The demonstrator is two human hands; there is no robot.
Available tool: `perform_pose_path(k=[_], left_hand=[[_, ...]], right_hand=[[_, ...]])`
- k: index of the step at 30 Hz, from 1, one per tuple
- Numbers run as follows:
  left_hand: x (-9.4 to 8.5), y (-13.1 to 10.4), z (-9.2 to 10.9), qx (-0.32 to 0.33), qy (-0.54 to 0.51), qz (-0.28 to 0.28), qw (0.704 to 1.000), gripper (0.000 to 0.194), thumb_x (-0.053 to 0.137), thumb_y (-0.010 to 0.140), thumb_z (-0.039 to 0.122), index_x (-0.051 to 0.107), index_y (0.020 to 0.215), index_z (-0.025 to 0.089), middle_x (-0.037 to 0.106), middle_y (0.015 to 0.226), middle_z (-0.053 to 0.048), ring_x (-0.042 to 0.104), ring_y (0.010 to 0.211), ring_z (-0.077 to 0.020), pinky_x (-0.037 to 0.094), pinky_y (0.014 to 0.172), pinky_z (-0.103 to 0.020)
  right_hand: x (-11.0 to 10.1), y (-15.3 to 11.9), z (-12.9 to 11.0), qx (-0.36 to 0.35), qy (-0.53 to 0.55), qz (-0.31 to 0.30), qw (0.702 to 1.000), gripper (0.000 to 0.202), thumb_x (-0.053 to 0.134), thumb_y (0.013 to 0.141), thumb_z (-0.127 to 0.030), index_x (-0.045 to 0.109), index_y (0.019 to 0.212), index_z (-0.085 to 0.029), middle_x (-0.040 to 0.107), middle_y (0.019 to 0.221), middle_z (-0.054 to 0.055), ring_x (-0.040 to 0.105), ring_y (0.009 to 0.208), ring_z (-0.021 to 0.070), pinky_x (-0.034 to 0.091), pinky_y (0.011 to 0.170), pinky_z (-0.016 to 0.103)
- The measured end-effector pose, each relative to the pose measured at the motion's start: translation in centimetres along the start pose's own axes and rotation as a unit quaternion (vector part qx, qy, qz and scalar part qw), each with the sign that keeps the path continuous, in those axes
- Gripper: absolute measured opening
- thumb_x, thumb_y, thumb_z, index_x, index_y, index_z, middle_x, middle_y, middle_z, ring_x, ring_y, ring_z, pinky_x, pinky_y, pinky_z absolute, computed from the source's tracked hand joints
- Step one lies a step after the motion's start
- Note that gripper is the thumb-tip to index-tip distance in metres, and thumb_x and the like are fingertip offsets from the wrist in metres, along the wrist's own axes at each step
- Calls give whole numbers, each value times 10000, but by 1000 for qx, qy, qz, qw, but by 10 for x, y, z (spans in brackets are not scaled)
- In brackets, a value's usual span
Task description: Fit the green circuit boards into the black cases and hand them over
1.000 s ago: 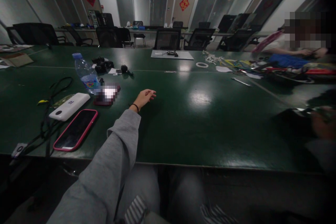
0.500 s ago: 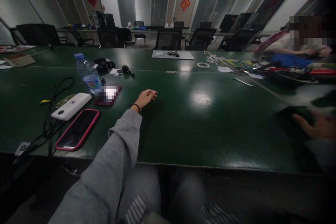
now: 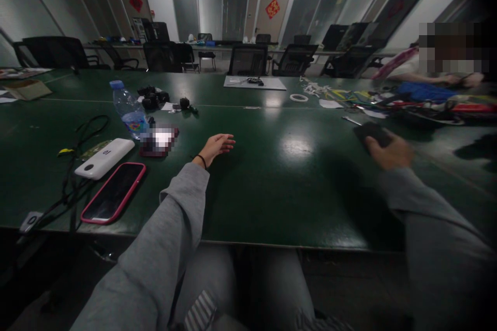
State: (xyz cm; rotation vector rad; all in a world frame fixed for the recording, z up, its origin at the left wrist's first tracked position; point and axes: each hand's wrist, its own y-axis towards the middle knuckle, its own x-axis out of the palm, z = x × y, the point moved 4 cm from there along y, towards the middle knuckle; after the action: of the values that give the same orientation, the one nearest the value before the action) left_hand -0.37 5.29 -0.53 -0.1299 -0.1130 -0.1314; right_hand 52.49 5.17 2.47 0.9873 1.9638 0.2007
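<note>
My left hand (image 3: 217,150) rests by its edge on the green table (image 3: 264,196), fingers loosely stretched out and holding nothing. Nearest to it lies a phone in a dark red case (image 3: 157,144), its screen blurred out. At the right, my right hand (image 3: 394,151) grips a flat, dark rectangular object (image 3: 370,135) above the table, the thumb on its near face. Motion smears this hand a little, and I cannot make out what kind of object it is.
On the left are a pink-cased phone (image 3: 114,192), a white power bank (image 3: 104,158), black cables (image 3: 73,165) and a water bottle (image 3: 130,111). Farther back lie a white tape ring (image 3: 298,98) and a wrench (image 3: 351,121). A person (image 3: 419,70) sits behind piled cables (image 3: 430,94).
My right hand has come in from the right edge, moving left and farther over the table with the dark object. My left hand stays in place, its fingers slightly more spread.
</note>
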Motion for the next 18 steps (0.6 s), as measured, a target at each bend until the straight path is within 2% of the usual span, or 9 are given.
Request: perform_pose_path(k=[1, 3, 5, 6, 8, 10, 12, 15, 18], left_hand=[[3, -2, 0, -8, -25, -9, 1000, 227, 530, 940, 316, 638, 1057, 154, 686, 1121, -127, 655, 852, -138, 494, 829, -302], [11, -6, 0, -23, -64, -29, 997, 269, 570, 919, 362, 629, 1075, 151, 675, 1153, -142, 664, 899, -158, 501, 866, -319], [18, -7, -1, -33, -104, -44, 993, 337, 603, 893, 420, 614, 1102, 156, 664, 1181, -154, 667, 961, -187, 505, 895, -338], [21, -7, -2, -35, -124, -50, 990, 372, 612, 881, 449, 606, 1117, 162, 662, 1185, -154, 665, 986, -198, 506, 903, -345], [26, -4, -5, -30, -159, -64, 985, 423, 618, 862, 498, 604, 1126, 167, 671, 1160, -146, 662, 1010, -210, 510, 906, -349], [29, -1, -8, -6, -172, -72, 982, 444, 623, 852, 515, 619, 1108, 152, 686, 1106, -139, 660, 1004, -211, 513, 906, -348], [28, 3, -10, 22, -168, -48, 984, 438, 694, 818, 440, 611, 1122, 135, 687, 1095, -134, 656, 998, -204, 508, 918, -338], [21, 6, -13, 30, -151, 22, 988, 526, 794, 734, 277, 565, 1183, 128, 675, 1117, -130, 658, 968, -191, 504, 924, -336], [17, 5, -12, 19, -141, 56, 988, 576, 815, 697, 204, 553, 1204, 126, 670, 1110, -129, 664, 920, -185, 508, 914, -350]], right_hand=[[16, -21, -39, 2, 17, -23, 1000, 531, 731, 812, -247, 591, 1270, -18, 569, 1196, 324, 557, 1173, 319, 396, 982, 494], [46, -72, -120, -73, 94, -61, 991, 541, 668, 871, -276, 532, 1345, -54, 558, 1269, 244, 539, 1198, 271, 389, 1044, 420], [69, -130, -189, -146, 167, -94, 970, 544, 622, 900, -294, 491, 1374, -62, 521, 1313, 212, 490, 1241, 271, 360, 1094, 422], [79, -158, -215, -173, 191, -110, 960, 552, 602, 908, -310, 472, 1386, -65, 505, 1316, 212, 467, 1254, 285, 349, 1105, 446], [96, -205, -252, -221, 224, -153, 937, 571, 577, 905, -326, 442, 1410, -93, 494, 1288, 204, 438, 1254, 319, 347, 1100, 503], [108, -238, -270, -260, 248, -199, 912, 611, 597, 874, -336, 424, 1422, -131, 486, 1251, 189, 436, 1225, 342, 352, 1086, 547], [114, -254, -274, -295, 261, -227, 891, 648, 611, 853, -360, 402, 1428, -148, 468, 1236, 176, 435, 1204, 340, 363, 1079, 560], [113, -255, -272, -332, 283, -232, 869, 653, 586, 870, -424, 380, 1417, -136, 452, 1239, 167, 431, 1210, 308, 372, 1093, 533], [110, -248, -269, -317, 341, -235, 853, 620, 565, 887, -500, 395, 1375, -159, 454, 1251, 153, 456, 1198, 272, 405, 1074, 490]])
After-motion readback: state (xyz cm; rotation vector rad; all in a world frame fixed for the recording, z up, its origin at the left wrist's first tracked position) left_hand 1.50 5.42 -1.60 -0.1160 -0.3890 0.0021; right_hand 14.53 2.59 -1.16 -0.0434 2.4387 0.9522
